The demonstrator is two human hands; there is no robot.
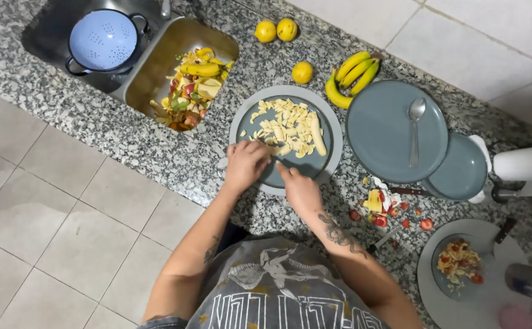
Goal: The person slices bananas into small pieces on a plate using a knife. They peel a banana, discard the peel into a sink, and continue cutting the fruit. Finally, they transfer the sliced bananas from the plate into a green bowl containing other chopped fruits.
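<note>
Both hands over the near edge of the grey plate on the granite counter.

Left hand: curled closed, knuckles up, fingers down on the near-left end of the banana slices. Can't tell exactly which piece is pinched under it.

Right hand: fingers closed, just right of the left hand, tip at the plate's near rim. Looks clamped on something thin, but it's hidden; can't tell what.

Relative to the grip:
- slices pile just beyond the fingers, peeled banana piece on the far-right side of the pile
- big empty plate with spoon to the right, smaller plate past it
- banana bunch and yellow fruits further out
- tray of peels and scraps far left, blue colander beyond that
- fruit bits near-right of the right wrist
</note>
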